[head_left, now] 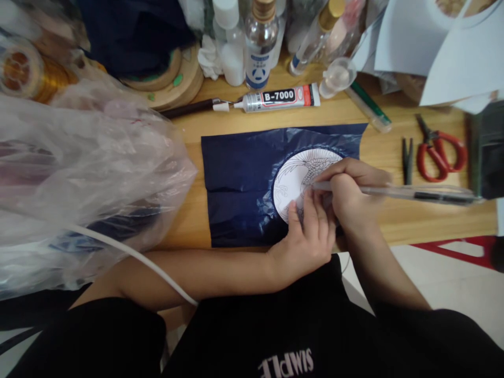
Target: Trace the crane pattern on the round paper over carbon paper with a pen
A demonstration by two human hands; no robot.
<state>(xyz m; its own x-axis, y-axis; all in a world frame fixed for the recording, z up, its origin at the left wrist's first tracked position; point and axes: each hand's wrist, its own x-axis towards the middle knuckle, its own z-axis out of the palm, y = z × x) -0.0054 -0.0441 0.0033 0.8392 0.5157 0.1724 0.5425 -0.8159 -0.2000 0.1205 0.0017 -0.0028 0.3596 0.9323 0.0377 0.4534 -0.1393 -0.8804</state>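
Observation:
A round white paper (pixel 293 178) printed with a fine line drawing, feathers among its lines, lies on a dark blue sheet (pixel 240 168) on the wooden table. Across the lower part of the paper, my left hand (pixel 311 228) rests with its fingers stretched out flat. My right hand (pixel 350 191) is closed around a clear-barrelled pen (pixel 423 194), its tip down at the drawing near my left fingertips. The pen's far end points right over the table. Both hands cover the lower right of the paper.
Behind the sheet lies a glue tube (pixel 279 98) marked B-7000, with several bottles (pixel 260 47) beyond it. Red-handled pliers (pixel 441 152) and black tweezers (pixel 407 160) sit at right. A plastic bag (pixel 98 184) fills the left, a white cable (pixel 134 254) crossing it.

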